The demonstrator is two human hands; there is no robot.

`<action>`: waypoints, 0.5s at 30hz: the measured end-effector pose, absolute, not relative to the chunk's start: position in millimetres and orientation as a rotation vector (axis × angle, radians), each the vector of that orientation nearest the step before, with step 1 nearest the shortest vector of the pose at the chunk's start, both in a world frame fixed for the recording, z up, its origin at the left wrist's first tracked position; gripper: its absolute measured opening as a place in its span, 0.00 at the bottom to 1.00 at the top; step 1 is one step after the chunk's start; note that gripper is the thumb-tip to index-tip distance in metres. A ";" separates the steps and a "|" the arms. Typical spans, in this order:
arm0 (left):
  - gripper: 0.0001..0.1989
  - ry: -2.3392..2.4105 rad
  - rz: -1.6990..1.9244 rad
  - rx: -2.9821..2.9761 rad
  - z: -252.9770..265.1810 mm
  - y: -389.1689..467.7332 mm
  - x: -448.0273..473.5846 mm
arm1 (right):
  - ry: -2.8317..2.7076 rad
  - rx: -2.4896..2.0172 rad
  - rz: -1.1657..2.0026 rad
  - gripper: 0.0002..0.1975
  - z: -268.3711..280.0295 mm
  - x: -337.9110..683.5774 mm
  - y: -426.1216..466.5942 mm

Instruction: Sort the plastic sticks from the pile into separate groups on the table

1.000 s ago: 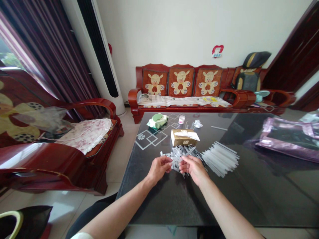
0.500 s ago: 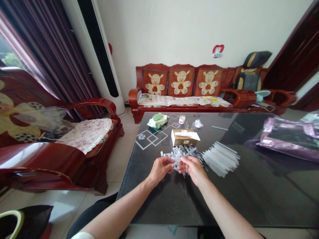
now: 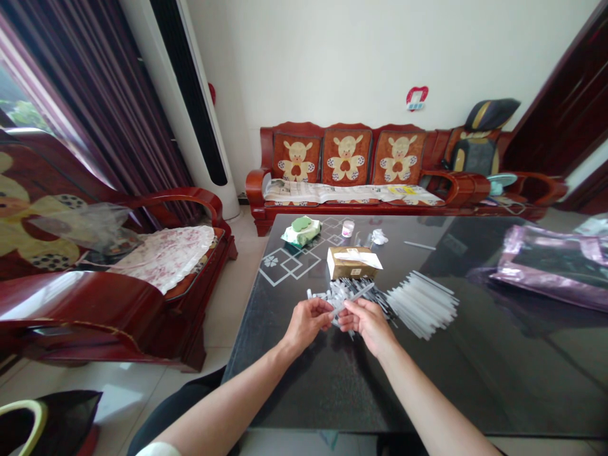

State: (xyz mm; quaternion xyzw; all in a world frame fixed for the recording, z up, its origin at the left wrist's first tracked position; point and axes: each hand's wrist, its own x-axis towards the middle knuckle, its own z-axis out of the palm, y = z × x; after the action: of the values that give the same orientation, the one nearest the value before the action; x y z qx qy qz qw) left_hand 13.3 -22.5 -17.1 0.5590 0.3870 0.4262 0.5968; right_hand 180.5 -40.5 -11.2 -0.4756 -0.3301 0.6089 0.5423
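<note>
My left hand [image 3: 308,322] and my right hand [image 3: 369,322] meet over the near part of the dark table [image 3: 327,392]. Between them is a slim, whitish translucent tube [image 3: 363,291], slanting up to the right. The left fingers pinch its lower end; the right thumb and fingers close around it farther up. Just beyond the hands lie a heap of small whitish pieces [image 3: 338,290] and several thin dark sticks [image 3: 380,296], partly covered by my fingers. To the right, a spread pile of long whitish tubes [image 3: 422,304] rests on the tabletop.
A gold tissue box [image 3: 344,270] stands behind the heap. Farther back are a green wipes pack [image 3: 302,232], a small pinkish cup [image 3: 348,228], crumpled tissue [image 3: 379,236] and a lone tube [image 3: 420,246]. A purple-trimmed clear bag [image 3: 541,288] lies right. Wooden seats [image 3: 209,199] flank the left.
The view has shifted very slightly. Both hands keep their hold on the tube, nearly unmoved.
</note>
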 end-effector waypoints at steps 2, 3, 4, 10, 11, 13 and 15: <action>0.13 0.911 0.998 1.294 -17.4 -22.3 13.6 | -0.780 -1.129 1.445 0.15 -10.7 180.4 -40.8; 0.13 0.913 1.001 1.292 -18.0 -22.0 13.6 | -0.778 -1.131 1.444 0.15 -10.4 180.4 -40.9; 0.13 0.915 1.003 1.292 -18.9 -21.7 13.6 | -0.777 -1.130 1.442 0.15 -10.2 180.4 -41.1; 0.13 0.906 1.014 1.285 -24.3 -20.2 13.8 | -0.782 -1.120 1.442 0.15 -9.0 180.2 -41.1; 0.13 0.899 1.017 1.270 -24.2 -20.4 14.1 | -0.781 -1.120 1.441 0.15 -8.9 180.0 -41.1; 0.13 0.885 1.027 1.232 -23.4 -20.9 15.0 | -0.779 -1.121 1.441 0.15 -9.1 179.6 -41.2; 0.12 0.875 1.036 1.196 -22.3 -21.7 16.0 | -0.779 -1.122 1.440 0.15 -9.5 179.2 -41.3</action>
State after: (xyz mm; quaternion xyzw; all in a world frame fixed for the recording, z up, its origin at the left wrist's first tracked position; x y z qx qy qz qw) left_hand 16.0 -21.7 -22.3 0.5199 0.3803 0.4503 0.6184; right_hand 179.2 -41.3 -9.5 -0.4733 -0.3285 0.6076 0.5466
